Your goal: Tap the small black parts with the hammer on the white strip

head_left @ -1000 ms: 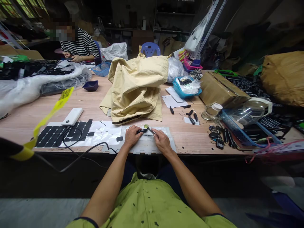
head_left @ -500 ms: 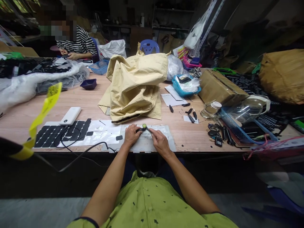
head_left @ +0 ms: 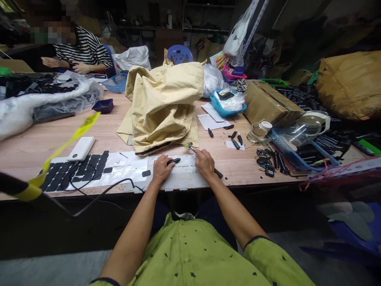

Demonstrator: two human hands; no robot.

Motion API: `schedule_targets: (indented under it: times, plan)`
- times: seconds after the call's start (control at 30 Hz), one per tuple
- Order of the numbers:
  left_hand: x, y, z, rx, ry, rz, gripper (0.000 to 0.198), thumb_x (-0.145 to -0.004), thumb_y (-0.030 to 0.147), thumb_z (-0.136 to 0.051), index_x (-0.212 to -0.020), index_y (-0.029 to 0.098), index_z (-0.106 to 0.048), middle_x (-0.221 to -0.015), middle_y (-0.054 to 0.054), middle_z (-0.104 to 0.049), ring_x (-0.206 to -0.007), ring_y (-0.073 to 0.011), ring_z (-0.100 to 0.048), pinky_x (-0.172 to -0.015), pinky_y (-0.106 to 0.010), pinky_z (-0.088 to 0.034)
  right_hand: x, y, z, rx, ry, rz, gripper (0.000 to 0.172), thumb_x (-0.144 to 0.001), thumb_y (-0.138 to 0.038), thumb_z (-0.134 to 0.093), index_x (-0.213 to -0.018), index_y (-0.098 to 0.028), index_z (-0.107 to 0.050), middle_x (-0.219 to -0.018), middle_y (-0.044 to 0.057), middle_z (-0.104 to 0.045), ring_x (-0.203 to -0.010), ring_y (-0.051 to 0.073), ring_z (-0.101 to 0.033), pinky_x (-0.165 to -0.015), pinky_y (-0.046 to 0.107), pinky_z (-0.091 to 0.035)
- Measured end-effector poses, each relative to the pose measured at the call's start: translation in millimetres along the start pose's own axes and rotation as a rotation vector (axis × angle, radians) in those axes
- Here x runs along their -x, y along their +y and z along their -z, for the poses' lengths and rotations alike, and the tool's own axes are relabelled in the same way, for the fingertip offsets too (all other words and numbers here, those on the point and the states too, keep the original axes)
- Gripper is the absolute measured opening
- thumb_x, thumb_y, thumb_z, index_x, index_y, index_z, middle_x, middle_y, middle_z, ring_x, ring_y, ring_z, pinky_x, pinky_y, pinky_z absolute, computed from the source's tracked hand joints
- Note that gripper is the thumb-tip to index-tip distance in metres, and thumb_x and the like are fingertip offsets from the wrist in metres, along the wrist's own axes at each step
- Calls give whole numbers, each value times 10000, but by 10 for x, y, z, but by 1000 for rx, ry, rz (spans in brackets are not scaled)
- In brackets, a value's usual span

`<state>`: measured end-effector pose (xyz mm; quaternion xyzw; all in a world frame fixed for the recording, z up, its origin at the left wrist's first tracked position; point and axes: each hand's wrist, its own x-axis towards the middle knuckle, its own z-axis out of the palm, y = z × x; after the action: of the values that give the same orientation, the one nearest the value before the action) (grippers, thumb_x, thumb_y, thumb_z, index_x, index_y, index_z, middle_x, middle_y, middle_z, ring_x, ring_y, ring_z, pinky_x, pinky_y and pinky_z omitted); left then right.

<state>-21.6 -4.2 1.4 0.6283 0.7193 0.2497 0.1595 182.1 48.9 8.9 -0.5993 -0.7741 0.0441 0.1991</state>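
My left hand is closed on a small black piece that sticks out past the fingertips. It rests over a grey-white sheet at the table's front edge. My right hand is wrapped round the handle of a small hammer with a clear yellow-green head. The hammer's head is raised to the left of that hand, and its dark handle end shows behind it. Hammer and black piece are apart.
A beige cloth is heaped just beyond my hands. To the left are a white power bank, cables and black stickers. Black pieces, keys and a blue basket lie right. A co-worker sits far left.
My right hand has lifted the hammer off the black piece and moved slightly right, its head now up and farther away. My left hand keeps its hold. The view has shifted a little.
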Motion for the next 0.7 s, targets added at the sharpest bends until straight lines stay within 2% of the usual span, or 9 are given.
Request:
schedule_targets:
  times: [0.13,0.27,0.33,0.4,0.47,0.57,0.63,0.7]
  plan:
    - [-6,-31,-16,-6,8,-10,194,-901,278,-612,-1005,271,-776,-959,-36,-674,-992,-229,-612,-897,-350,-457,-105,20,-53,144,-35,-12,427,-987,-156,-431,-1307,-282,-684,-981,98,-628,-926,228,-511,-749,298,-383]
    - [-24,-67,11,14,33,-30,194,-924,290,-582,-959,255,-769,-932,-43,-674,-979,-234,-613,-878,-363,-456,-92,-17,-89,186,-37,-13,429,-998,-178,-418,-1341,-283,-651,-1027,106,-610,-940,237,-482,-738,306,-360]
    - [49,-54,44,53,61,-80,207,-936,311,-562,-934,246,-759,-905,-45,-674,-945,-235,-611,-856,-371,-463,-90,-38,-88,192,-45,-16,426,-999,-189,-424,-1355,-288,-636,-1045,105,-608,-949,240,-476,-739,309,-358]
    - [238,-5,67,112,85,-188,226,-945,338,-545,-927,232,-744,-884,-50,-674,-901,-228,-608,-833,-372,-475,-96,-53,-82,189,-55,-16,424,-1000,-196,-425,-1361,-287,-629,-1058,106,-610,-958,242,-477,-743,313,-356]
    - [545,72,50,172,80,-336,236,-951,360,-537,-933,222,-727,-866,-55,-676,-857,-218,-610,-809,-366,-486,-103,-63,-78,186,-59,-18,419,-1004,-202,-418,-1357,-282,-629,-1065,108,-612,-968,244,-478,-748,317,-354]
    - [1072,193,-94,230,-16,-515,234,-957,366,-528,-949,228,-716,-796,-46,-673,-748,-201,-616,-719,-342,-490,-107,-72,-73,186,-55,-16,418,-1009,-205,-404,-1355,-275,-628,-1067,115,-610,-971,247,-478,-753,323,-352]
    - [1330,236,-257,230,-111,-495,242,-966,366,-508,-931,244,-714,-757,-40,-679,-695,-200,-628,-670,-332,-488,-106,-77,-71,184,-58,-14,424,-1011,-201,-394,-1357,-275,-626,-1067,116,-611,-969,249,-478,-752,325,-353]
    - [1454,235,-422,200,-227,-374,242,-959,370,-507,-898,263,-715,-755,-36,-698,-682,-202,-645,-643,-324,-485,-105,-80,-71,181,-58,-15,427,-1012,-197,-385,-1353,-277,-630,-1066,115,-612,-967,249,-479,-751,325,-353]
